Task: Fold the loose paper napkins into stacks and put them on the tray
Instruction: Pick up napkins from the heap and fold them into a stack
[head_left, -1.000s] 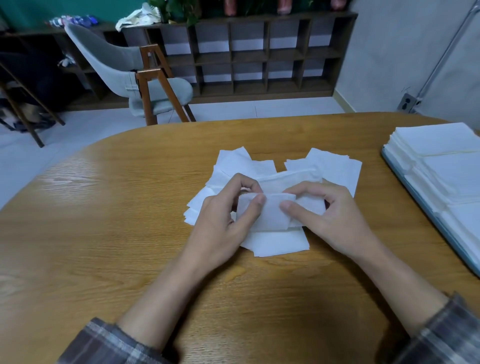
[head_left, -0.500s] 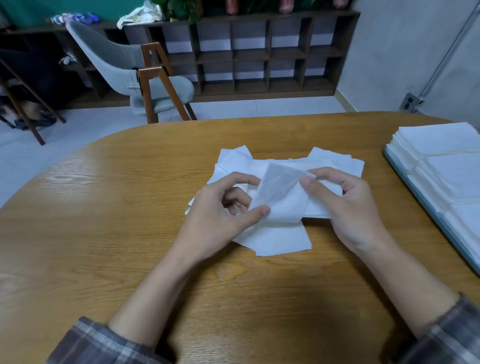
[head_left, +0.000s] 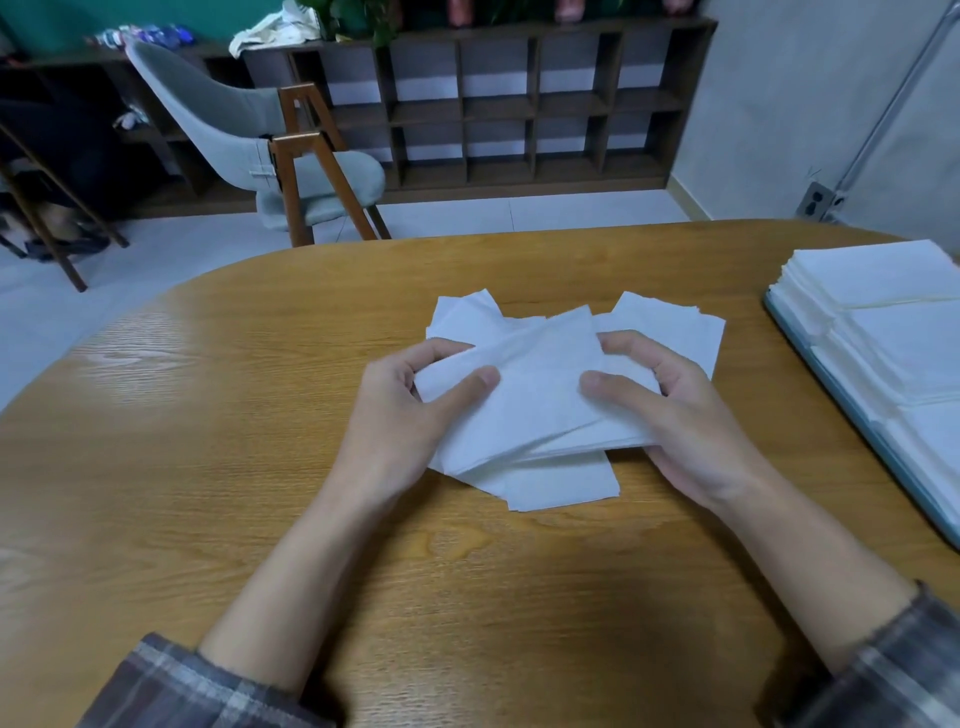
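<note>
White napkin, bunched a moment ago, now stretches flat above the pile. Left grip and right grip each pinch a side, seemingly set to fold.

— What's the counter made of?
— Wood, varnished glossy, with the grain showing and light glinting off it.
— The napkins?
— Thin white paper, matt and soft-looking.
— The tray?
— Smooth blue-grey rim. Plastic or metal, I can't tell.
— The sleeves?
— Woven plaid cloth. The chair is grey fabric on wooden legs.
</note>
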